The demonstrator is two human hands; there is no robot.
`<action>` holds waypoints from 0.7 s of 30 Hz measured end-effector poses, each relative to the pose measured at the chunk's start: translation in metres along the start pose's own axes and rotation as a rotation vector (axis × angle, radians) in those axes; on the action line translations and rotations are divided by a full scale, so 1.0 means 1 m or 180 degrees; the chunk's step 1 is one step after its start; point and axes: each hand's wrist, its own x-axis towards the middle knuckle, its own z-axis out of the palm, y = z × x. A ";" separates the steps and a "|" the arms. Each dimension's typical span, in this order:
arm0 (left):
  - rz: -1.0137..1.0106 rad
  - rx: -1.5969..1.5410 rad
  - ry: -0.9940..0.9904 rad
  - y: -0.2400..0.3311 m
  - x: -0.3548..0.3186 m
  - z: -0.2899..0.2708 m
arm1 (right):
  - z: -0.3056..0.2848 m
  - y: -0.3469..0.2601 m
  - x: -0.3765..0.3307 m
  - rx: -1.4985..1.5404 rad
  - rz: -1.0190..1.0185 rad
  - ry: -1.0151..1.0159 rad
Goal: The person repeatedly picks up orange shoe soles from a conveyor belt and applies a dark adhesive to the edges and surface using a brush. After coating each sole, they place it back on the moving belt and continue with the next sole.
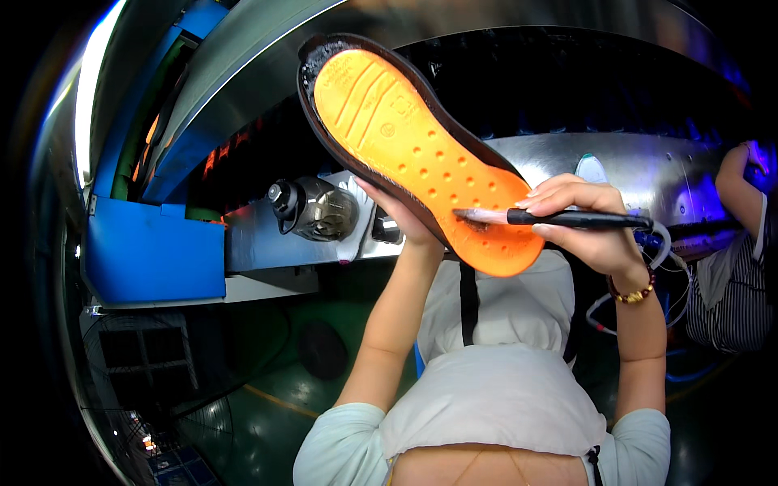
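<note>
My left hand point(403, 217) grips a shoe sole from below, its fingers mostly hidden behind it. The sole has a dark raised rim point(324, 139) and an orange inner face point(413, 158) with rows of small dimples and curved grooves. It is tilted, one end up at the left, the other down near my right hand. My right hand point(587, 223) is closed round a brush point(579, 219) with a black handle. The pale bristles touch the orange face near its lower end, next to a small dark smear. Glossy wet-looking patches show inside the rim at the upper end.
A dark translucent bottle point(320, 209) with a black lid stands on the metal ledge point(251, 239), beside a pale cloth-like item point(356, 223). A blue machine housing point(154, 251) is at left. Another person's arm point(741, 186) shows at right. A white-tipped shoe point(591, 168) sits behind my right hand.
</note>
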 end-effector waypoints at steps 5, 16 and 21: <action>0.0067 0.0175 -0.0148 0.022 0.001 0.000 | 0.003 -0.009 -0.009 -0.0008 -0.0289 -0.0567; -0.0062 0.0019 -0.0262 0.040 0.005 0.033 | -0.020 0.013 -0.013 0.1203 0.0382 -0.0215; -0.0046 -0.0251 -0.0633 0.013 -0.031 0.038 | 0.017 0.007 -0.013 0.2392 0.0640 0.0745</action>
